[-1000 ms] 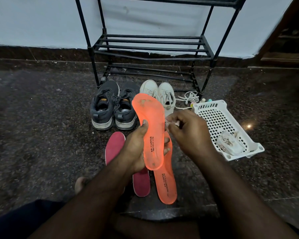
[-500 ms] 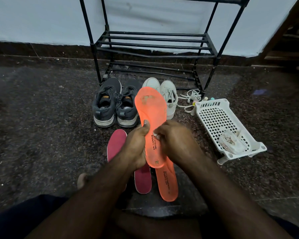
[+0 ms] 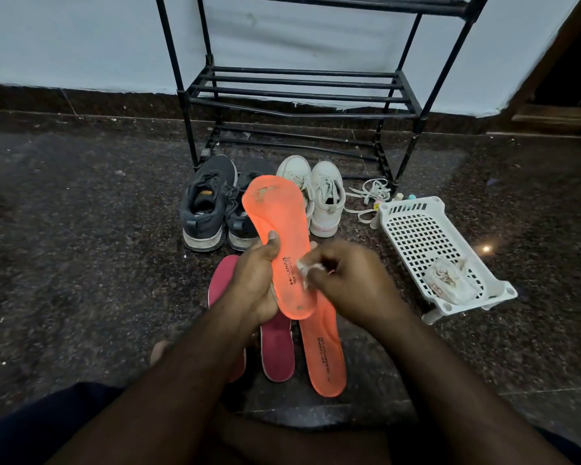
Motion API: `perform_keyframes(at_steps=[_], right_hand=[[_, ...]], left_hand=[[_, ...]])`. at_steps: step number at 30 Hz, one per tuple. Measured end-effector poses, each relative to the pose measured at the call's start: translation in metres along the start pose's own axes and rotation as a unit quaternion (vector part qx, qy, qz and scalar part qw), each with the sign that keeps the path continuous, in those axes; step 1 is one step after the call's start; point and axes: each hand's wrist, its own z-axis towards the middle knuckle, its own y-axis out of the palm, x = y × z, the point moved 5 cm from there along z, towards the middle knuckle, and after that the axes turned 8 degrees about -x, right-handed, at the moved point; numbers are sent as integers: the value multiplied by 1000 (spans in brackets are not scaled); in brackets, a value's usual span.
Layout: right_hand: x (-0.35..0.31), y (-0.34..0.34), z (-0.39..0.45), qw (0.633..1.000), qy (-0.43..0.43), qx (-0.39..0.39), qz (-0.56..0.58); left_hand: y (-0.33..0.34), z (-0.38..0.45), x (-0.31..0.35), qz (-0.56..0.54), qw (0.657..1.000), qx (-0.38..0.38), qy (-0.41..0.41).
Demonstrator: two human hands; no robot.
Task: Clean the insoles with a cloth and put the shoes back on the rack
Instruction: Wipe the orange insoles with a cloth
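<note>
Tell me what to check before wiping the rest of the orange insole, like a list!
1. Insole held firmly: ok. The left hand grips the orange insole at its middle.
2. Cloth ready: ok. The right hand pinches a small white cloth against the insole.
3. Dirt left to wipe: not ok. Brown marks show near the toe and near the heel.
4. Other insoles within reach: ok. A second orange insole and two red insoles lie on the floor.
5. Rack free for shoes: ok. The shoe rack shelves in view hold nothing.
6. Cloth clean enough: cannot tell.
</note>
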Motion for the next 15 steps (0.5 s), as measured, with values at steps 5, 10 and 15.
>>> perform_keyframes(at_steps=[5,10,15], right_hand=[[16,-25,11,987,27,141,66],[19,-20,10,987,45,116,103],[14,-16,8,991,40,73,106]], left_hand=[[7,-2,-14,6,998,-48,-43],[15,-6,-16,-12,993,-81,-81],[9,-4,-12,-19,996,-52,-74]])
